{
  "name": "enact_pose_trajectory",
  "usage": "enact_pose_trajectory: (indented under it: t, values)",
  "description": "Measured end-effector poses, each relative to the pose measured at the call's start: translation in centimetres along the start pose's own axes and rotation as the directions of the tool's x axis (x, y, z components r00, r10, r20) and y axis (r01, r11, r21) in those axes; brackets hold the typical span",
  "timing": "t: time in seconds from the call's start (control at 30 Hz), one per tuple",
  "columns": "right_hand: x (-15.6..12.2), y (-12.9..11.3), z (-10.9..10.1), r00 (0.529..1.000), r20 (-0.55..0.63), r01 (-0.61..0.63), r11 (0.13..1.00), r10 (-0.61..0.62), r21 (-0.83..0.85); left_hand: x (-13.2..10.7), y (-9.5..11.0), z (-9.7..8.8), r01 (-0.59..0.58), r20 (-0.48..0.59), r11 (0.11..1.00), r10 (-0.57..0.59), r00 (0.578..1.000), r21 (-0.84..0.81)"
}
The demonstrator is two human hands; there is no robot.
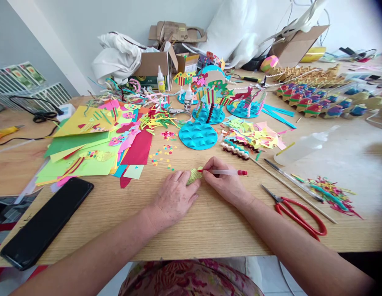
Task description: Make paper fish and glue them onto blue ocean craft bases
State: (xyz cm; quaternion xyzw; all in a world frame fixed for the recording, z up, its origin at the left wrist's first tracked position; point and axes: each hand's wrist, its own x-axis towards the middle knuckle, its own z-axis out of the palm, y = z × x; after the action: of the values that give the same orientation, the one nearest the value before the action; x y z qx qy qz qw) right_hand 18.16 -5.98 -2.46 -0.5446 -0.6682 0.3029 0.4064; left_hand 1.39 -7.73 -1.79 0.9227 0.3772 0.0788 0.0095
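Note:
My left hand (175, 196) rests on the wooden table (209, 222), fingers pressed flat on a small green-yellow patterned paper piece (194, 175) to pin it down. My right hand (224, 181) is closed in a writing grip on a pen with a clear barrel and a red cap (231, 172). The pen's tip touches the right edge of the paper piece. Both hands sit close together near the front middle of the table.
Red-handled scissors (297, 213), thin sticks (289, 185) and paper scraps (331, 195) lie to the right. A black phone (46, 222) lies front left beside stacked coloured paper (86, 148). Blue paper discs (197, 135), glue bottles (187, 98) and finished paper craft pieces (314, 100) fill the back.

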Motion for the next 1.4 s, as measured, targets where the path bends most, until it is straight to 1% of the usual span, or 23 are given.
enact_pose_trajectory:
  t: [0.53, 1.1, 1.4]
  values:
    - [0.05, 0.05, 0.05, 1.000, -0.020, 0.014, 1.000, -0.014, -0.023, 0.01, 0.00, -0.04, -0.008, -0.002, 1.000, 0.008, 1.000, 0.013]
    - [0.06, -0.10, 0.07, 1.000, 0.002, -0.012, 1.000, 0.012, 0.009, -0.01, 0.03, 0.10, -0.005, -0.003, 1.000, 0.005, 1.000, 0.014]
    - [-0.02, 0.02, 0.03, 1.000, -0.003, -0.004, 1.000, 0.004, -0.014, 0.01, -0.06, 0.09, -0.008, -0.014, 1.000, 0.008, 1.000, 0.010]
